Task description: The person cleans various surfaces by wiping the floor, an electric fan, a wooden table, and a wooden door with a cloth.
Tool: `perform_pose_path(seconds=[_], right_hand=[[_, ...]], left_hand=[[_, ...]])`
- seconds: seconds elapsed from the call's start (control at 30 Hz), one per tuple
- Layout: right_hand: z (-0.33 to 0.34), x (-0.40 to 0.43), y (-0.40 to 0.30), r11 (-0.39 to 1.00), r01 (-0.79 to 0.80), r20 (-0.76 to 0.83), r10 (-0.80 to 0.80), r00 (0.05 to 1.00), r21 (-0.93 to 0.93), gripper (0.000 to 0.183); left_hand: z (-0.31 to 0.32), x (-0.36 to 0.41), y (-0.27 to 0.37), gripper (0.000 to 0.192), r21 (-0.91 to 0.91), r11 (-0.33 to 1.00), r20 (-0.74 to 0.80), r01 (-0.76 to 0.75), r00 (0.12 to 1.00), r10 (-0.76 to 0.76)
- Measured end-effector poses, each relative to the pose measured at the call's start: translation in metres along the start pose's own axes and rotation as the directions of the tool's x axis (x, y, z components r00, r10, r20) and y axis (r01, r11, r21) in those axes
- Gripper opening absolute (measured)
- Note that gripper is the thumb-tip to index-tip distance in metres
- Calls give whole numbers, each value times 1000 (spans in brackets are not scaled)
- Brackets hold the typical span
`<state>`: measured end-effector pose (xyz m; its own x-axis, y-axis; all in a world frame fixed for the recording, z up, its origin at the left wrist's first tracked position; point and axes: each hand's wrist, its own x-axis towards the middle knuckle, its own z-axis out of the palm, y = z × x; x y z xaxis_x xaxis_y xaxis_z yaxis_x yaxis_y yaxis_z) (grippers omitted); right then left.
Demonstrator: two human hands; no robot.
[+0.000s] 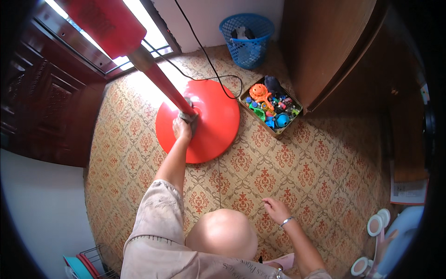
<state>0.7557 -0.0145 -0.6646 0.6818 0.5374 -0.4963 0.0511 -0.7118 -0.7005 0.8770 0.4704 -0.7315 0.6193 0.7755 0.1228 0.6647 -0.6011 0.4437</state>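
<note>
My left hand (183, 127) holds a grey cloth (190, 120) against the foot of a red pole (167, 87), where it meets a round, glossy red base (217, 129) on the floor. A wider red part (104, 28) sits higher on the pole, towards the upper left. My right hand (276, 210) is held over the patterned floor beside my knee (223, 232), fingers loosely bent and holding nothing, with a bracelet (286, 221) at the wrist.
An open box of toys (258, 120) lies right of the base. Behind it stand a blue plastic basket (249, 38) and a wooden cabinet (320, 52). A black cable (209, 52) hangs over the base. A dark red door (52, 90) is at left, a wheeled item (374, 225) at lower right.
</note>
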Motion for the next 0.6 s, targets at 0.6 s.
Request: perform_pose_path(seconds=[0.6], right_hand=[[-40, 54, -92, 889, 456, -81, -458, 885, -45, 28]], left_hand=[[-385, 53, 159, 34, -700, 122, -659, -704, 702, 270]])
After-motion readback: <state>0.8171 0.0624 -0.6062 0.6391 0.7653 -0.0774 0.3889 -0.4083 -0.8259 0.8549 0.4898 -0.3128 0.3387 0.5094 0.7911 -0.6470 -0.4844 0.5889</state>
